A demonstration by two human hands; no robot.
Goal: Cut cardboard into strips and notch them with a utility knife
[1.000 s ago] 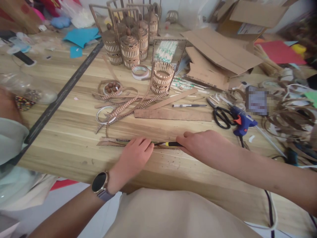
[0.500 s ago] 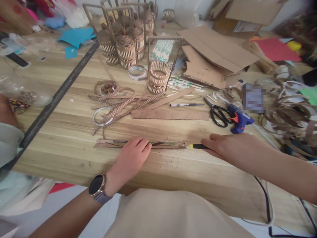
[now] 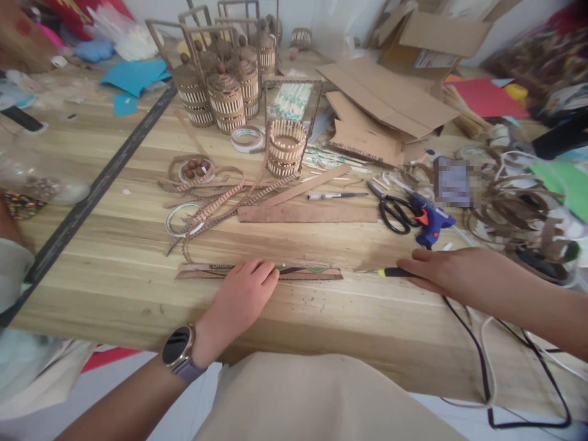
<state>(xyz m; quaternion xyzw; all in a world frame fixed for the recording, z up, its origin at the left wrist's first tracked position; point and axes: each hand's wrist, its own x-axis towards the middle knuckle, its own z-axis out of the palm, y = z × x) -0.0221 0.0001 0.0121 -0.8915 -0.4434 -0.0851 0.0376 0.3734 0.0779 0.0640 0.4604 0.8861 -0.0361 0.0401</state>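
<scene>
My left hand (image 3: 250,286) presses a narrow cardboard strip (image 3: 197,273) against the table, its fingers close together over the strip's middle. Dark printing and bits of green show on that strip, whose edge is corrugated. In my right hand (image 3: 434,266) is a box cutter (image 3: 395,272) with a black handle and a yellow collar. The fingers are closed around the handle. Its thin blade points left and is apart from the strip's right end. Small brown crumbs lie on the wood below the strip.
Behind the strip lie a flat cardboard piece (image 3: 307,214), a pen (image 3: 337,196), scissors (image 3: 395,214) and a blue glue gun (image 3: 433,223). Several stick-and-cardboard lanterns (image 3: 226,101) stand farther back, near an uncovered one (image 3: 285,147). Cables hang at front right. Another person's sleeve (image 3: 13,266) is at left.
My right hand has drawn the box cutter to the right, off the end of the cardboard strip. My left hand stays on the strip. The view has shifted slightly.
</scene>
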